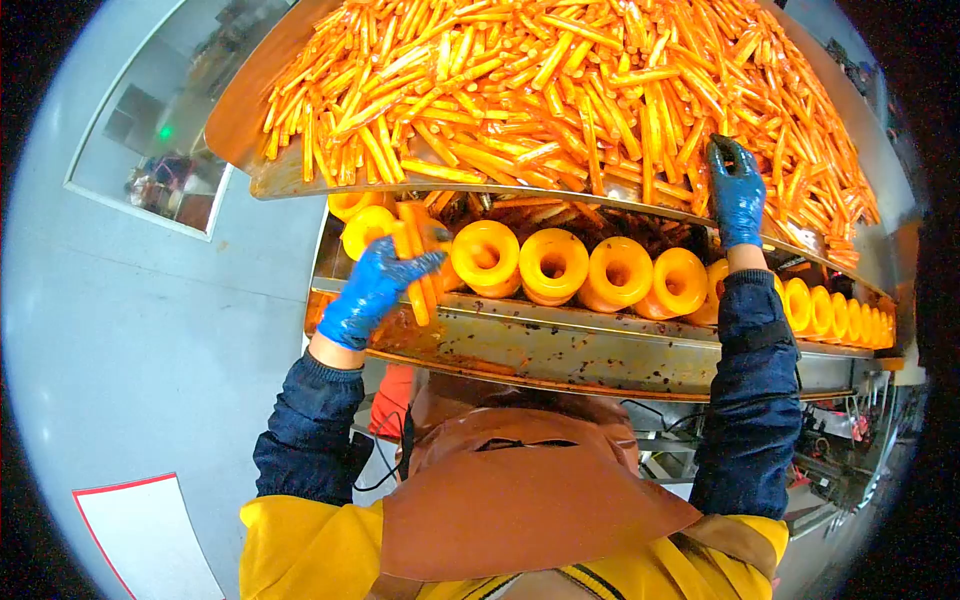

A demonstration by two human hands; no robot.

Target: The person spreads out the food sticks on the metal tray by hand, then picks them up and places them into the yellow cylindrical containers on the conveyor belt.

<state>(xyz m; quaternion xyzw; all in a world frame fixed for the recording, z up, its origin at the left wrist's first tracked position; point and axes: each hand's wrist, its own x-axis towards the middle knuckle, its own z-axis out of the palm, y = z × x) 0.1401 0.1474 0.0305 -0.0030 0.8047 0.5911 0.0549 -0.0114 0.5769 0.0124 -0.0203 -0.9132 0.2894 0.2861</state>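
My left hand (pixel 372 288), in a blue glove, grips a small bundle of glossy orange sticks (pixel 416 262), held upright over the left end of a row of yellow-orange funnel-like cups (pixel 553 266). The bundle partly covers the cups behind it. My right hand (pixel 737 195), also gloved in blue, rests at the front edge of a large heap of the same orange sticks (pixel 560 90). Its fingers are curled together, and whatever they hold, if anything, is hidden. The sticks look wet with reddish sauce; their exact kind is not clear.
A wide metal tray (pixel 240 135) carries the heap above the cups. In front of the cups runs a stained metal ledge (pixel 560 345). A brown apron (pixel 520 500) covers my front. A grey wall with a window (pixel 150 135) stands at left; machine parts (pixel 840 460) are at lower right.
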